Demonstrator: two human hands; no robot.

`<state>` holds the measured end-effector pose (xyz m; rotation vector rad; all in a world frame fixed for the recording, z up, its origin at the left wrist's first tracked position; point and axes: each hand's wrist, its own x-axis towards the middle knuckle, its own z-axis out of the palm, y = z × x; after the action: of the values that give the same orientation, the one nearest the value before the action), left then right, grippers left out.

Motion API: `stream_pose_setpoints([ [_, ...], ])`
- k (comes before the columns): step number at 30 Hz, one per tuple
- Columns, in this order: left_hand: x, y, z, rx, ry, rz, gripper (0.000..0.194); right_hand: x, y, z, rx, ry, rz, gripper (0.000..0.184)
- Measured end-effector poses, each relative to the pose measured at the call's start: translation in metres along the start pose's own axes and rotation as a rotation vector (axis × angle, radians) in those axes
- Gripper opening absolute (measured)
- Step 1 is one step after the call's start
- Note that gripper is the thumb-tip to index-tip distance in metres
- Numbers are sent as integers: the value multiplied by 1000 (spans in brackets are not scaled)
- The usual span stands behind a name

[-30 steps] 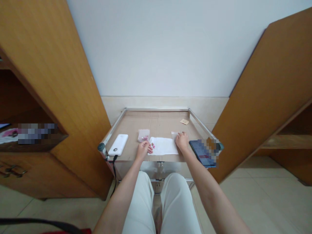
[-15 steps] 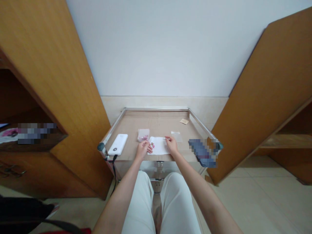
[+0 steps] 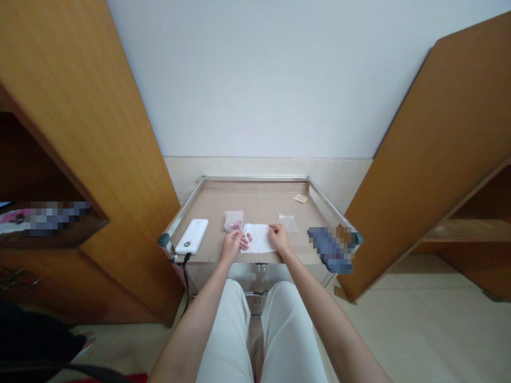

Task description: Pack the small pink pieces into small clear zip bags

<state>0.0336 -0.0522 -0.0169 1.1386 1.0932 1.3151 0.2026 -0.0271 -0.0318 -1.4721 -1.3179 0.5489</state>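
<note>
A white sheet (image 3: pixel 259 238), paper or thin cloth, lies flat at the front of the table. Several small pink pieces (image 3: pixel 249 237) rest on its left part. My left hand (image 3: pixel 232 246) is at the sheet's left edge, thumb and forefinger pinched together and the other fingers loosely curled; what it pinches is too small to name. Over the sheet's right part, my right hand (image 3: pixel 279 239) has its fingertips drawn together, and whatever is in them is hidden. Just behind my left hand is a clear packet (image 3: pixel 233 220) with pink bits inside. A flat clear bag (image 3: pixel 286 222) lies beyond my right hand.
A white power bank (image 3: pixel 192 236) with a black cable (image 3: pixel 186 271) lies at the left. A blurred-out phone (image 3: pixel 331 252) is at the right. A small tan card (image 3: pixel 301 198) lies farther back. Metal rails (image 3: pixel 255 178) edge the table; wooden cabinets (image 3: pixel 131 159) flank it.
My right hand has left the clear bag and moved left over the white sheet, where it now stays. My left hand has hardly moved. A dark shape has appeared at the lower left.
</note>
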Motion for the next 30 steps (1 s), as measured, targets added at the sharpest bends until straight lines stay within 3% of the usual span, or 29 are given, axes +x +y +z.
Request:
stream_pose_setpoints([
  [6, -4, 1, 7, 135, 92, 154, 20, 0, 4, 2, -29, 39, -32, 21],
  [10, -1, 12, 7, 533, 207, 402, 11, 0, 8, 2, -13, 47, -47, 20],
  [13, 6, 24, 1, 852, 278, 535, 20, 0, 9, 1, -2, 59, -59, 20],
  [17, 16, 34, -10, 1137, 159, 488, 31, 0, 8, 1, 0, 57, -80, 21],
  [21, 23, 36, -20, 1229, -12, 424, 37, 0, 7, 0, 7, 56, -88, 21],
  [26, 28, 39, -25, 1215, -43, 411, 20, -1, 6, 0, 15, 47, -93, 20],
  [30, 33, 38, -25, 1143, -10, 401, 18, -1, 6, -1, -3, 48, -89, 21],
])
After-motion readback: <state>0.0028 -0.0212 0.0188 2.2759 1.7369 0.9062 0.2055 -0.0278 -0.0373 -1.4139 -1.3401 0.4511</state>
